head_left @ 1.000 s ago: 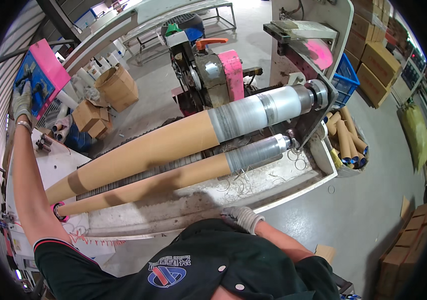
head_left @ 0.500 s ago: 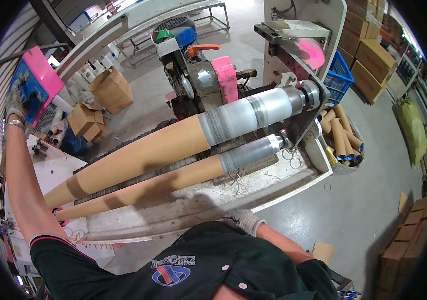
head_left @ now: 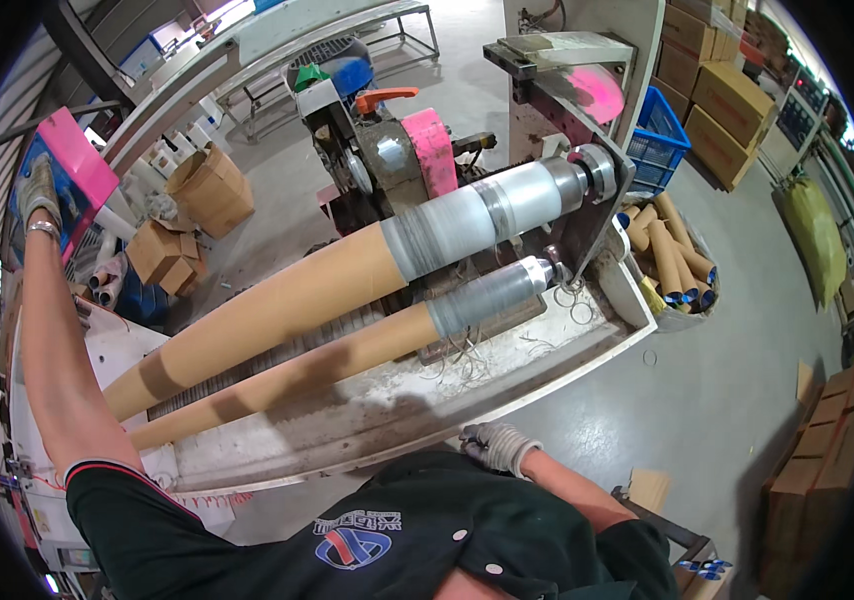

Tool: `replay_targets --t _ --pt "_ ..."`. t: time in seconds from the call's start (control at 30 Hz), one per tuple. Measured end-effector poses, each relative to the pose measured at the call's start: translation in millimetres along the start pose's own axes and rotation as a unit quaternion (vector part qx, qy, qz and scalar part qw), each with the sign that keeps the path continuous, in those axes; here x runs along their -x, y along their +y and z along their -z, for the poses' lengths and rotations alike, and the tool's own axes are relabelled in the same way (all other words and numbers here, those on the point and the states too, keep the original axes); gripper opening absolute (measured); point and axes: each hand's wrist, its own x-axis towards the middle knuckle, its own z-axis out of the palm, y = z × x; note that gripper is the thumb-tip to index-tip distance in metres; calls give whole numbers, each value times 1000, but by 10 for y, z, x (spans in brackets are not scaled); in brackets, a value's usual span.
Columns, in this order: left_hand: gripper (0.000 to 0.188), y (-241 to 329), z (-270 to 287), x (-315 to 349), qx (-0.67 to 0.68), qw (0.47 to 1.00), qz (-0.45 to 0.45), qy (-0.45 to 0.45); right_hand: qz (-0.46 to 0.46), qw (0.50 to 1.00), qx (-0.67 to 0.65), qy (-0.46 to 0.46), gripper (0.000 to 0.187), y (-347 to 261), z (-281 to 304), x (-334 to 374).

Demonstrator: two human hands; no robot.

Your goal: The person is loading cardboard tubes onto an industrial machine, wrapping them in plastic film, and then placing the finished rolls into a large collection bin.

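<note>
My left hand (head_left: 37, 192), in a pale knit glove, reaches far left to a blue control panel (head_left: 63, 192) in a pink housing (head_left: 82, 165). Its fingers look stretched out over the panel; what the tips touch is hard to make out. My right hand (head_left: 495, 446), also gloved, hangs low by the front edge of the white trough (head_left: 417, 400), fingers curled, their inner side hidden. Between the hands lie two rollers: a thick brown cardboard tube (head_left: 277, 305) on a metal shaft (head_left: 467, 218), and a thinner brown tube (head_left: 327, 362) on a second shaft (head_left: 487, 298).
Behind the rollers stands a cutting unit (head_left: 392, 150) with a pink guard and orange handle. Thin ring offcuts (head_left: 462, 345) lie in the trough. At right are a bin of cardboard tubes (head_left: 667, 260), a blue crate (head_left: 659, 140) and stacked cartons (head_left: 817, 440). Open cardboard boxes (head_left: 212, 190) stand back left.
The machine sits slightly further left in view. My right hand shows more fully, a little further right of the trough edge. My left hand stays at the panel, its fingers shifted slightly.
</note>
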Motion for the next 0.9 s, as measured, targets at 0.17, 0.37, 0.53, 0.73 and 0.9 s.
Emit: replay_targets --t 0.17,0.37,0.53,0.73,0.9 --pt "77 42 180 205 247 952 97 -153 -38 999 19 13 34 -145 -303 82" --pt "37 124 343 1166 233 890 -392 21 -125 991 52 9 30 -646 -434 364" --pt "59 1493 1583 3435 545 777 -304 -80 -160 984 81 -2 28 -756 -498 731" --pt "63 2361 1734 5296 691 560 -134 -437 -236 970 27 56 33 -198 -521 1376" --pt "49 3288 1731 6563 498 437 -277 -696 -244 965 3 94 35 598 -360 1908"
